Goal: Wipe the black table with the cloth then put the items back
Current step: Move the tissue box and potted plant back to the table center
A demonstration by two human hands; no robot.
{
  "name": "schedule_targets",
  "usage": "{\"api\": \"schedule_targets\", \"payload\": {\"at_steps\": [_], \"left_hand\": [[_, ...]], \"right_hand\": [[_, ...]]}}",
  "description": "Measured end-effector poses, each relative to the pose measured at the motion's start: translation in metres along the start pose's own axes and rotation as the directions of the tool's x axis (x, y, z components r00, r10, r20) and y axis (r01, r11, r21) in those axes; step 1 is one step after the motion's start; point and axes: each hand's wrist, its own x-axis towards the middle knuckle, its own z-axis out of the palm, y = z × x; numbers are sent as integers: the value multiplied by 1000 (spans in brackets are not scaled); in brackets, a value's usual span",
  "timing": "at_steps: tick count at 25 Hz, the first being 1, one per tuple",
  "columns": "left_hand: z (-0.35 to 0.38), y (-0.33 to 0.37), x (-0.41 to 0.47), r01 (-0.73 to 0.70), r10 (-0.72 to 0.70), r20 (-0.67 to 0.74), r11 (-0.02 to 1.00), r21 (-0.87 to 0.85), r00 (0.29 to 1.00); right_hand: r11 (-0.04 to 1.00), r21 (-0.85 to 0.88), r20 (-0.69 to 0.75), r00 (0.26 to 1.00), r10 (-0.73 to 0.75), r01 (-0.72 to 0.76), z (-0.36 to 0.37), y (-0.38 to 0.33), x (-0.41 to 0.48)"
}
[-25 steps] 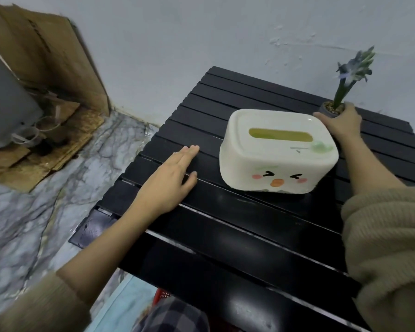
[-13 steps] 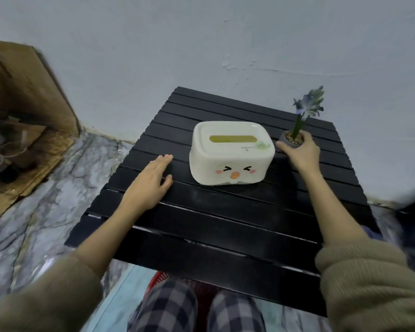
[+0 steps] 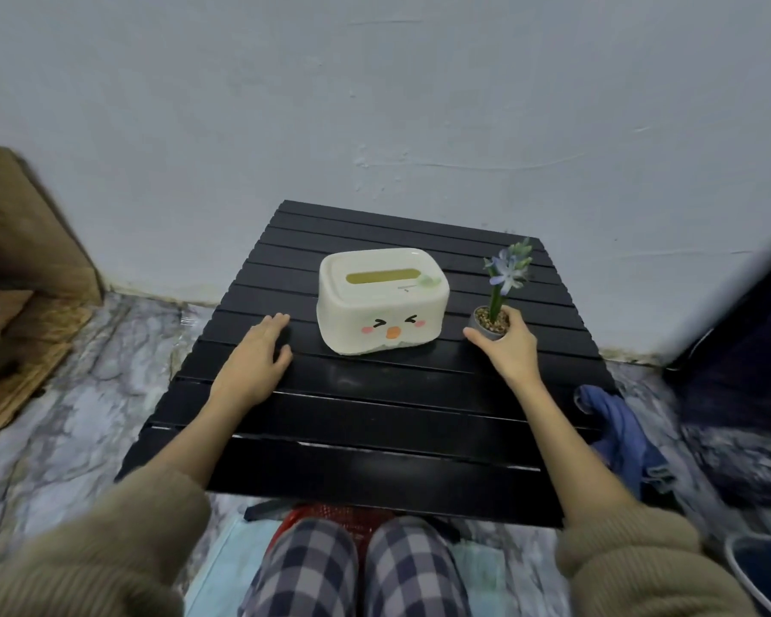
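A black slatted table (image 3: 366, 420) stands against the pale wall. A cream tissue box (image 3: 381, 302) with a cartoon face sits near its middle. Right of the box is a small grey pot with a blue flower (image 3: 495, 311), resting on the table with my right hand (image 3: 506, 349) curled around its front and side. My left hand (image 3: 254, 356) lies flat on the slats left of the box, fingers together, holding nothing. A blue cloth (image 3: 626, 434) hangs crumpled off the table's right edge.
Cardboard sheets (image 3: 23, 282) lean against the wall at the left on the marble floor. A dark object (image 3: 748, 349) stands at the right. My checked trouser legs (image 3: 357, 567) and a red basket (image 3: 330, 516) are under the table's near edge.
My head pulled back and turned right, so the whole table and the blue cloth came into view. The right hand with the pot slid nearer along the table beside the box. Left hand stayed flat.
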Motion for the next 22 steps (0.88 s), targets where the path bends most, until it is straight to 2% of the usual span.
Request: {"api": "schedule_targets", "payload": {"at_steps": [14,19,22], "left_hand": [[-1,-5,0,-3,4,15,999,-39,1000],[-9,14,-11,53,-61,-30,975,-216,998],[-12,32,-21,28,-43,-47,963,-268,998]], "right_hand": [[998,63,73,997,-3,-1,-1,5,-5],[997,70,15,1000,-22,21,-14,-4,-28],[990,45,-74,988,-133,136,-20,-19,-49]]}}
